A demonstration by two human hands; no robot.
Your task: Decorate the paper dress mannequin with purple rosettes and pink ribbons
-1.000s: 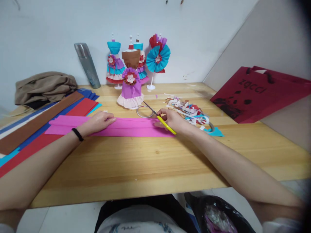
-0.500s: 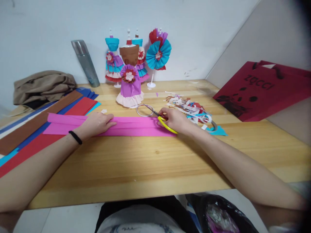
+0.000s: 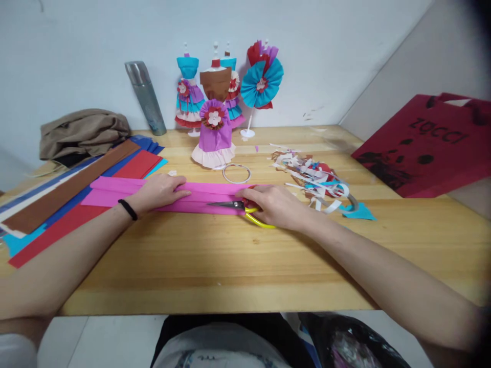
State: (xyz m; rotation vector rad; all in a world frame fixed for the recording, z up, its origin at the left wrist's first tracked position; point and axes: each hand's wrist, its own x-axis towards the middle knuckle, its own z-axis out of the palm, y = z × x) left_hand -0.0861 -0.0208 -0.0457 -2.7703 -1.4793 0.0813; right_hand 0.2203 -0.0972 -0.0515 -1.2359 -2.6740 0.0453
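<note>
A long strip of folded pink crepe paper (image 3: pixel 207 191) lies across the table in front of me. My left hand (image 3: pixel 163 193) rests on it near the middle, fingers stretched out and pressing it down. My right hand (image 3: pixel 274 204) is closed on a pair of scissors (image 3: pixel 233 205) with yellow handles. The blades look closed, lie over the paper and point left towards my left hand. The fingertips of my right hand touch the strip near its right end, which the hand partly hides. Behind the strip lies a thin ring (image 3: pixel 224 179).
Coloured paper strips (image 3: pixel 72 189) and a brown cloth (image 3: pixel 82 130) lie left, by a thermos (image 3: pixel 148 102). Several small dress forms in paper dresses (image 3: pixel 215 138) stand behind. Paper scraps (image 3: pixel 310 174) and a red bag (image 3: pixel 422 148) are right. A black bag (image 3: pixel 353 337) sits below the table edge.
The scissors have turned from pointing up and away to lying low across the paper, pointing left. My left hand stays on the pink strip. The camera view has shifted slightly.
</note>
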